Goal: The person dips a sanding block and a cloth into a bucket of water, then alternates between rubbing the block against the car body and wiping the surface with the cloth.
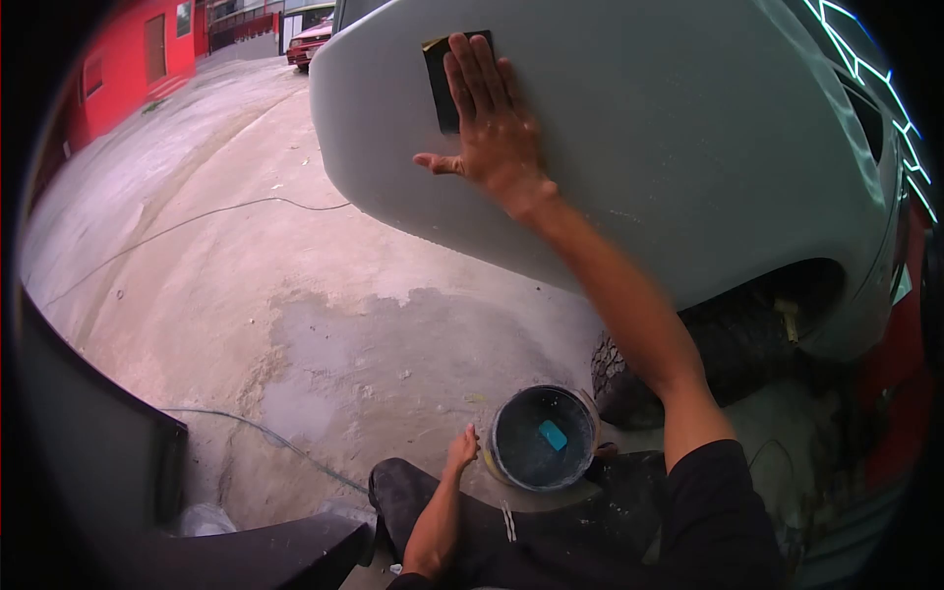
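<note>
My right hand (pixel 497 138) lies flat on a dark rectangular sheet (pixel 442 93), pressing it against a grey vehicle body panel (pixel 669 108). Its fingers point up over the sheet, and the thumb sticks out to the left on the bare panel. Low in the view, my left hand (pixel 463 448) is beside the left rim of a round bucket (pixel 495 462), its short visible fingers apart and nothing seen in them. Inside the bucket is a small blue block (pixel 553 435).
A tyre (pixel 612 369) sits under the panel, right of the bucket. A thin cable (pixel 265 430) crosses the concrete floor at lower left, near a dark panel (pixel 98 433). Wet ground (pixel 324 364) lies left of the bucket. A red car (pixel 308 44) stands farther off.
</note>
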